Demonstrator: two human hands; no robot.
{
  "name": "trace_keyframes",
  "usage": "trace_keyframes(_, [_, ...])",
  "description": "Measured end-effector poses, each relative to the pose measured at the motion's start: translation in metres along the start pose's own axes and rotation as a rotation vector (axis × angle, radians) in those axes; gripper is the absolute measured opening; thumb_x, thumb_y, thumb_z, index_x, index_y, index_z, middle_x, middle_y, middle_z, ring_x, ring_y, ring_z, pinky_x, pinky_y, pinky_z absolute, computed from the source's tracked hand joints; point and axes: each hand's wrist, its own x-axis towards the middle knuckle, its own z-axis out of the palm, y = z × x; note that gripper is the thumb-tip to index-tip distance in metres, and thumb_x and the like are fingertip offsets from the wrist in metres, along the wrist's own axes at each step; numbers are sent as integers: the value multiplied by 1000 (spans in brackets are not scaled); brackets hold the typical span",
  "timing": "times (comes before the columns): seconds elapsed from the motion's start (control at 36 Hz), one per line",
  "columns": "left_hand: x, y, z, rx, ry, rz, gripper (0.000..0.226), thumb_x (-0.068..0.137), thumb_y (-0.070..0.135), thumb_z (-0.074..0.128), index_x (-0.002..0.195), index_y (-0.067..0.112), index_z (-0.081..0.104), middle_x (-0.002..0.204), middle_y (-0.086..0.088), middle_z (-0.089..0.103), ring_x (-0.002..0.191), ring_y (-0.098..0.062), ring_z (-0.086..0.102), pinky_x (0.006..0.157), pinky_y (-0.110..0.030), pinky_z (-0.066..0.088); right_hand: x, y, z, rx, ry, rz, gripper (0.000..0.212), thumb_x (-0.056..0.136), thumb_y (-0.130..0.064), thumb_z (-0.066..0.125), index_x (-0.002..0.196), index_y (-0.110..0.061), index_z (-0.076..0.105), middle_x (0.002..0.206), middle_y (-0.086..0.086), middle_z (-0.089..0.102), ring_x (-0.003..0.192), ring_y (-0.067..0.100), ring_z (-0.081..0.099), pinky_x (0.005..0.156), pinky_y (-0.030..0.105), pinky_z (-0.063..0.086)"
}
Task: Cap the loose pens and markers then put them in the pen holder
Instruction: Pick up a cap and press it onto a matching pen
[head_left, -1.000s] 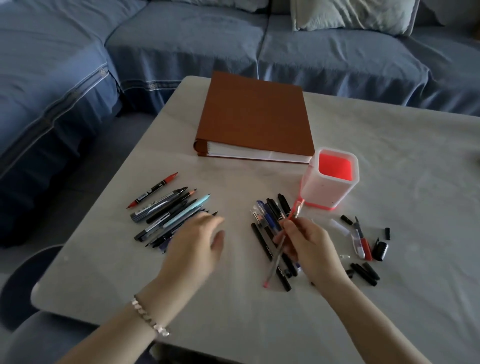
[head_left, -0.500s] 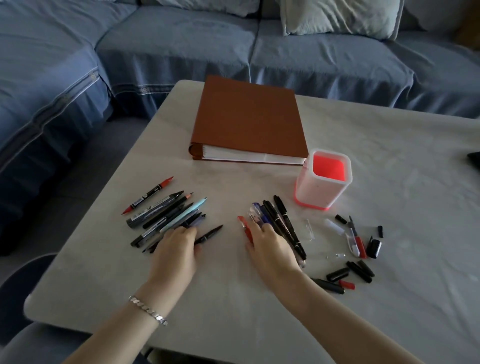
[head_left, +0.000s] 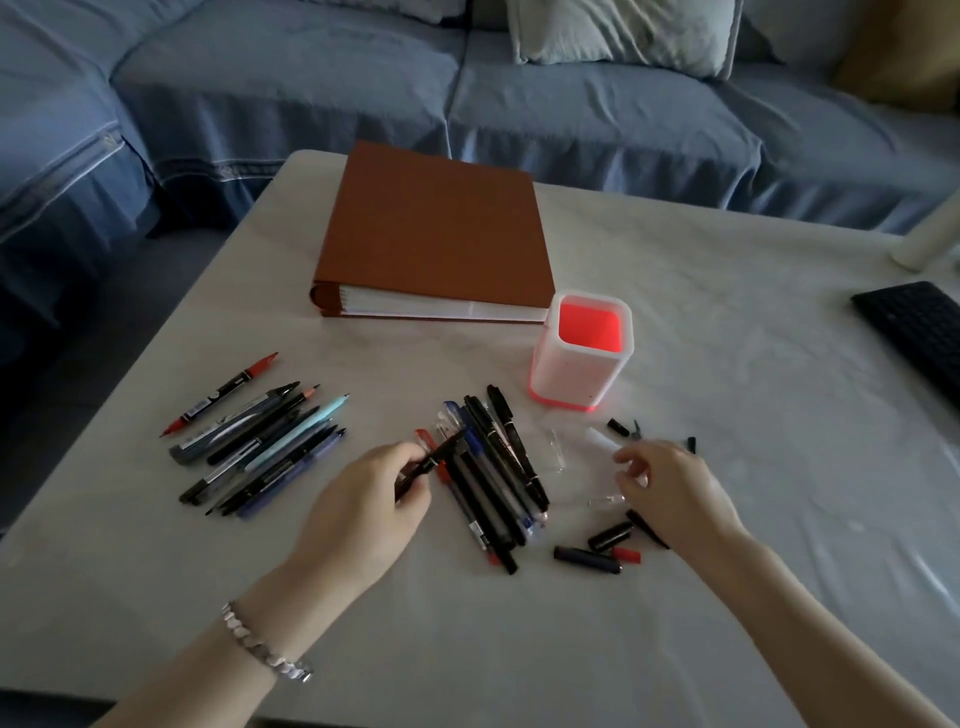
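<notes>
Head view: we see the left hand (head_left: 363, 506) pinching 1 black pen (head_left: 440, 453) over the middle pens (head_left: 493, 499); the right hand (head_left: 672, 493) hovers among loose caps (head_left: 609, 537) (grip unclear), pen holder (head_left: 581, 371) upright behind on the desk (head_left: 753, 395).

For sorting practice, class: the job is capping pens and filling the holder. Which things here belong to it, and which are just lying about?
Belongs: black pen in the left hand, left pen pile, middle pen pile, loose caps, pen holder.
Lying about: brown binder, black keyboard, cushion.
</notes>
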Motion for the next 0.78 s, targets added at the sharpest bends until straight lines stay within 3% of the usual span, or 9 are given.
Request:
trace_keyframes(0.08, [-1, 9, 1, -22, -19, 24, 23, 87, 19, 56, 109, 16, 61, 103, 2, 68, 94, -15, 62, 78, -24, 46, 2, 17, -8, -21, -50, 25, 13, 83, -21, 57, 91, -19, 67, 89, -2, 61, 79, 18, 55, 71, 31, 48])
trace_keyframes(0.17, [-3, 15, 2, -39, -30, 39, 22, 87, 20, 56, 108, 17, 61, 99, 4, 67, 90, -13, 62, 75, -21, 45, 4, 24, -11, -75, -42, 39, 18, 86, -30, 54, 82, -16, 63, 89, 1, 61, 78, 22, 57, 68, 36, 50])
trace_keyframes(0.28, [-5, 15, 5, -24, -60, 62, 17, 87, 21, 56, 103, 18, 62, 87, 8, 63, 79, -7, 57, 63, -9, 36, 11, 31, -11, -112, -5, 123, 14, 86, -27, 55, 93, -18, 62, 100, 3, 58, 84, 23, 56, 65, 31, 45])
trace_keyframes(0.39, [-8, 15, 6, -24, -78, 51, 17, 86, 21, 56, 102, 20, 62, 87, 8, 65, 79, -8, 58, 65, -13, 38, 15, 36, -10, -105, -20, 206, 27, 87, -30, 54, 110, -16, 57, 114, 8, 52, 86, 26, 54, 68, 30, 42])
trace_keyframes(0.61, [-9, 17, 10, -32, -83, 36, 22, 87, 21, 56, 108, 21, 62, 98, 11, 65, 90, -6, 59, 70, -11, 39, 16, 36, -9, -78, 15, 161, 18, 87, -28, 54, 97, -17, 64, 103, 3, 51, 84, 23, 54, 67, 30, 42])
trace_keyframes(0.78, [-8, 19, 12, -37, -95, 29, 21, 87, 21, 56, 108, 21, 62, 96, 12, 65, 89, -5, 60, 67, -3, 37, 35, 15, -1, -24, 100, 43, 23, 90, -23, 49, 106, -16, 63, 107, 4, 54, 92, 24, 55, 69, 30, 42])
